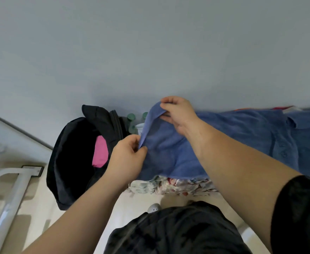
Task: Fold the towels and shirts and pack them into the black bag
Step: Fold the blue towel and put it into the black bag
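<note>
Left hand (128,155) pinches blue towel (169,151) | right hand (178,114) pinches farther | edge points away

green bottles (131,117): partly hidden behind blue towel (169,153), count unclear
black bag (68,162): inside too dark; only pink item (100,153) shows
blue shirt (279,140): cut off at rt edge
floral cloth (169,186): mostly under towel

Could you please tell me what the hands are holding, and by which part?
Both pinch the blue terry-cloth towel along its raised edge: the right hand at the far corner, the left hand at the near end.
</note>
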A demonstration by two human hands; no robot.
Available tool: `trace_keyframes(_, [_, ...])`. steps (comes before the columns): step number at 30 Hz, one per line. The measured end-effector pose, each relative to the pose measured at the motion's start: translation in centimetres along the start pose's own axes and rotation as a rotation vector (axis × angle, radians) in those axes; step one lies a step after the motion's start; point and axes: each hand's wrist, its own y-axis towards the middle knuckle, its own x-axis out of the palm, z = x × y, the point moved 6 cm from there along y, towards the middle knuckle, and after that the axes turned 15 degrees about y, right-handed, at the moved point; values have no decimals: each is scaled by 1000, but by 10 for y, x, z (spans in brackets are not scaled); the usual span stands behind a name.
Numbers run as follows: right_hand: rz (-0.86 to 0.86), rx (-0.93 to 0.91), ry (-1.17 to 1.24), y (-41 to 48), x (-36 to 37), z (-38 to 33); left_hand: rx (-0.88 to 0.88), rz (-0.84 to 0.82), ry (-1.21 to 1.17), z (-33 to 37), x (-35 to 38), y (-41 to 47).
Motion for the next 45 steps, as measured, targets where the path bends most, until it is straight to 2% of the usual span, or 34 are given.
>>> trace_keyframes(4, [-83,57,0,-4,12,18,11,90,5,4,-17,-7])
trace_keyframes(8, [-74,29,-6,-4,8,11,-27,88,-59,9,-9,-13])
trace_keyframes(13, [-20,-58,-51,2,-41,-41,49,-116,-232,63,31,-17])
trace_keyframes(21, [32,-113,-160,14,-167,-131,47,-369,-245,165,138,-18])
trace_keyframes(24, [38,-140,-262,22,-210,-145,17,-389,-216,187,184,-17])
trace_keyframes(28, [40,-108,-456,42,-256,-130,-65,-393,-133,196,235,-9])
trace_keyframes(32, [-67,-113,-713,53,-271,-109,-122,-399,21,194,266,-9])
trace_keyframes(36, [-150,-230,-812,46,-267,-114,-128,-376,3,202,275,-15])
trace_keyframes(40, [-87,-416,-978,38,-276,-139,-117,-391,-18,208,280,-17])
trace_keyframes(45, [-177,-302,-1420,22,-283,-111,-110,-283,155,189,268,-11])
